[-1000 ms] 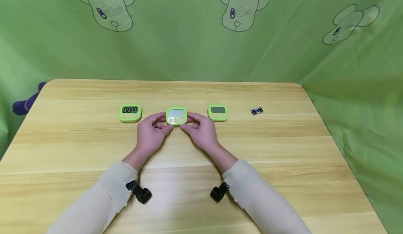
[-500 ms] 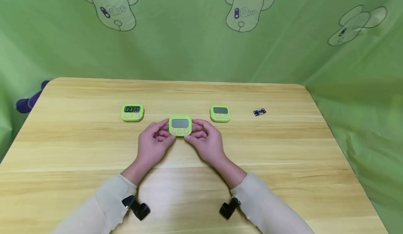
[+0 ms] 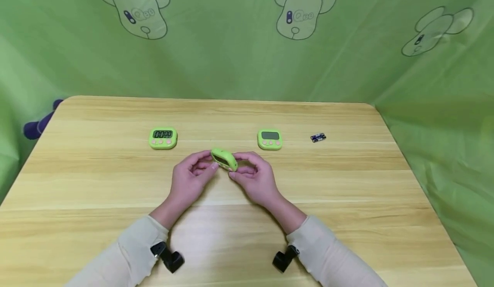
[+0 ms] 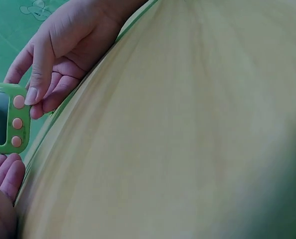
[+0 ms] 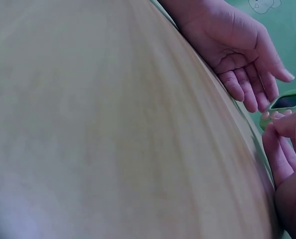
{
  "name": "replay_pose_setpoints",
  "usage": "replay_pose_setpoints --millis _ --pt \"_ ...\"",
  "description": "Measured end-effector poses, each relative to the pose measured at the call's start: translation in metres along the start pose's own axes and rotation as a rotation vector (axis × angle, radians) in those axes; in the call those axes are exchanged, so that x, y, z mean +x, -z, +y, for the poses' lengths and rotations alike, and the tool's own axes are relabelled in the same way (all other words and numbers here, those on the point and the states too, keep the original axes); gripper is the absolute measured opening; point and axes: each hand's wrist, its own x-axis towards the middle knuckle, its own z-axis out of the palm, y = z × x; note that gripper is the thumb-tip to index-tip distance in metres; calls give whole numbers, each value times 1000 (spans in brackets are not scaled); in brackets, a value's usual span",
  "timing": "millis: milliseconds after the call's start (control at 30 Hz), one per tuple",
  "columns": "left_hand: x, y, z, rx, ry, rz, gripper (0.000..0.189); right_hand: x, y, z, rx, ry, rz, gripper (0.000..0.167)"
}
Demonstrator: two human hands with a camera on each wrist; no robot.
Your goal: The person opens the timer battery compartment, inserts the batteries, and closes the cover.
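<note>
A green kitchen timer (image 3: 224,159) with pink buttons is tilted obliquely between both hands, above the table (image 3: 227,240). My right hand (image 3: 256,177) pinches one end; in the left wrist view its thumb lies on the timer's (image 4: 19,122) button corner. My left hand (image 3: 189,179) is at the other end, fingertips right at the edge. Seen in the right wrist view, the left hand (image 5: 242,55) has its thumb raised apart from the casing. One matching timer (image 3: 163,138) at left shows digits; another timer (image 3: 269,139), right of the hands, has a blank screen.
Small dark batteries (image 3: 318,137) lie at the right of the table, beyond the blank timer. A green curtain (image 3: 231,64) printed with bear heads hangs behind and at the sides. A purple object (image 3: 36,127) shows past the table's left edge.
Both hands have drawn the timer nearer across the table. Its face was toward the head camera; now it is turned obliquely. The other timers and batteries have stayed in place.
</note>
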Motion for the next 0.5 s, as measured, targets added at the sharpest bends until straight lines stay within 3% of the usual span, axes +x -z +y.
replay_pose_setpoints --millis 167,333,500 --pt "1 1 0 -14 37 -5 36 1 1 6 48 37 3 38" --pt "1 0 1 11 76 -5 39 2 2 8 26 21 4 32" --pt "1 0 2 24 68 -11 42 3 3 7 33 -17 -6 40"
